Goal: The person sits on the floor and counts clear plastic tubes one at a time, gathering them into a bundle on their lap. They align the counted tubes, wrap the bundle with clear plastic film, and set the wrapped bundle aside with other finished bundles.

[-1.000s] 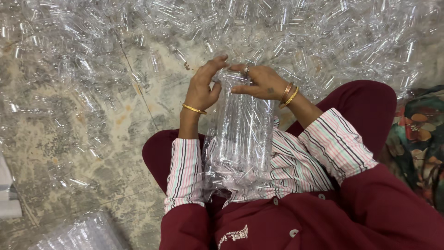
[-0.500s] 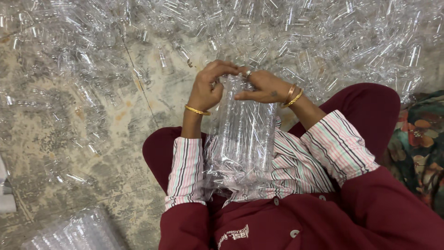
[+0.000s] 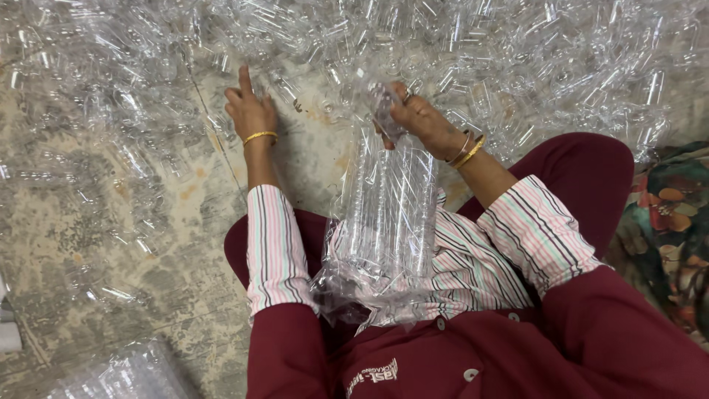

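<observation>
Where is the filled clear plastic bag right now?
In the head view, the clear plastic bag stands upright in the person's lap, its top pinched by the right hand.

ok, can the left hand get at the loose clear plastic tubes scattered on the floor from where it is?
Probably yes. The left hand is empty, fingers spread, stretched out right at the loose clear plastic tubes, with nothing between. The right hand grips the twisted top of the clear plastic bag of tubes on the lap, off to the side.

Bright, even overhead light; glare on clear plastic; soft shadows.
</observation>
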The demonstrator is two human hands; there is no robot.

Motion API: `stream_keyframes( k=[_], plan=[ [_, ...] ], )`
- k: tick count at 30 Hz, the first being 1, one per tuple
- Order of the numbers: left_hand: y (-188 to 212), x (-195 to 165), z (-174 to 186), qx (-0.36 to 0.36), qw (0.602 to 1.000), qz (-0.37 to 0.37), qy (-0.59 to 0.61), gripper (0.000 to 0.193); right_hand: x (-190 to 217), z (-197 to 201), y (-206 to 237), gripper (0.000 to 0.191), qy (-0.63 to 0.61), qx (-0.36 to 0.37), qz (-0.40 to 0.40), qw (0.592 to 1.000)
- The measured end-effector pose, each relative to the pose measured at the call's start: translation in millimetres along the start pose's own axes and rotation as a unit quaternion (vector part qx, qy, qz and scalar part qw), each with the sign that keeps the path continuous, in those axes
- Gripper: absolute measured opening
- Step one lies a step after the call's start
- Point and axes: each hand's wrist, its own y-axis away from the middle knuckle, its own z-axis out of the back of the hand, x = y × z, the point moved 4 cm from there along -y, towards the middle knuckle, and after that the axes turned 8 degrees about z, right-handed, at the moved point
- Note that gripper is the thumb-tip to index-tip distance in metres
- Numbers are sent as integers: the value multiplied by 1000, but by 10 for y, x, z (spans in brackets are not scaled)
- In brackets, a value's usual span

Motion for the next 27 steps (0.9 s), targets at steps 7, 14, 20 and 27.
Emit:
stream_keyframes(
  k=[7,14,20,27],
  plan=[
    [270,-470,64,61,685,-22,726,85,-15,-70,-92,61,-286,-23,-10,958],
    [1340,-1257,-349,427,642,-200,605,77,37,-107,-24,65,-470,13,50,881],
    [122,-764,74,-122,967,-36,219,87,-56,-4,-42,62,-473,4,58,879],
    [-95,-711,-205,-116,992,-48,-6,100,-81,12,-62,64,-471,-17,48,881]
  ],
)
